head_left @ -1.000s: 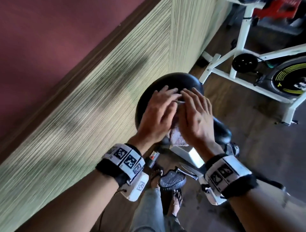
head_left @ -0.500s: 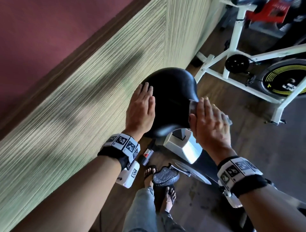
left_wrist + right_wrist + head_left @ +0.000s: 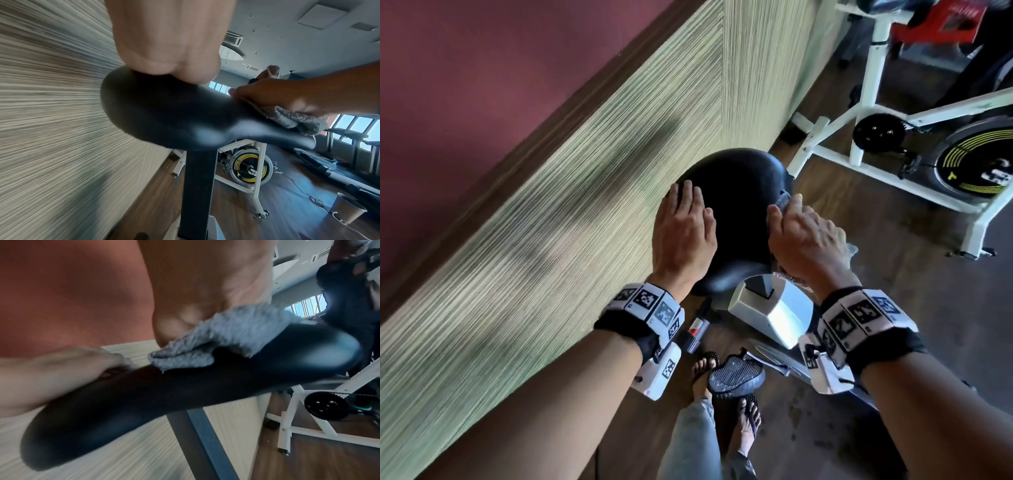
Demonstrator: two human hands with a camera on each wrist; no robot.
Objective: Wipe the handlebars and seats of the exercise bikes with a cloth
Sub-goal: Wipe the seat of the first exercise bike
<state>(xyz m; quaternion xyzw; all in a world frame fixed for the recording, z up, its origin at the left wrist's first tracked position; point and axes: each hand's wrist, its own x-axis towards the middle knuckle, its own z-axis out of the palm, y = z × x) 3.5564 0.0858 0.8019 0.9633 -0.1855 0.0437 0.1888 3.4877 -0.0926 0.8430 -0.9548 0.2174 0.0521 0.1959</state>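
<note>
My right hand [image 3: 810, 240] grips a grey cloth [image 3: 222, 335] bunched under its palm and presses it on the right side of the black saddle [image 3: 739, 192]. My left hand [image 3: 683, 233] lies flat, fingers straight, on the saddle's left side, steadying it. The saddle sits on a dark post [image 3: 197, 186], close beside the striped wall panel [image 3: 551, 222].

I judge this to be the seat-wiping step on this bike, with the right flank under the cloth now. The next move calls for drawing the cloth across the top and nose, and shifting my left hand so the part it covers gets wiped too.

A white-framed exercise bike [image 3: 893, 113] with a yellow-ringed flywheel [image 3: 976, 161] stands near on the right, apart from my arm. Below, a pedal [image 3: 736, 373] sits just beside my sandalled foot [image 3: 703, 366]. No handlebars show clearly.
</note>
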